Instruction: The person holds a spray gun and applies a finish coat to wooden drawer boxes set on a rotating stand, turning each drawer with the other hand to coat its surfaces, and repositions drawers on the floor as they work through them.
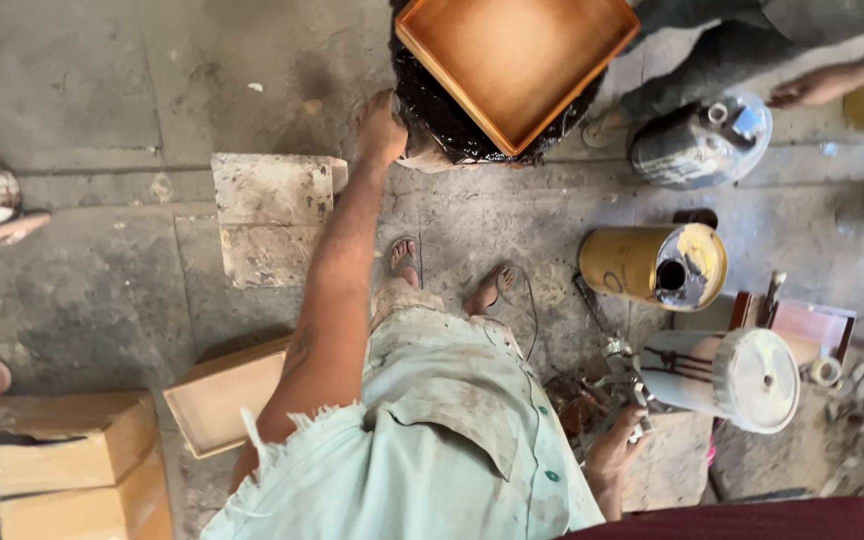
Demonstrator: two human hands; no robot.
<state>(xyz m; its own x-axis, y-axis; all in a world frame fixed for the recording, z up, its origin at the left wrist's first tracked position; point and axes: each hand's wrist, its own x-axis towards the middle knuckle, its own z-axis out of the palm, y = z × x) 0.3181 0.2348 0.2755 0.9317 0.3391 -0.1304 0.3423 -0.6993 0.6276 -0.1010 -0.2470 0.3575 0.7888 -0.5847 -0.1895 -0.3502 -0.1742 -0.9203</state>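
Orange-brown square tray (515,62) raised at arm's length over the concrete floor (102,260), tilted, likely for inspection. Left hand (380,128) curled against its dark, wet-looking underside by the lower-left edge. Right hand (616,452) closed on a metal spray gun (624,385), kept low beside the yellow can (652,265).

Single head-worn view, steeply downward and close over the concrete floor (102,120), seemingly tilted slightly forward.
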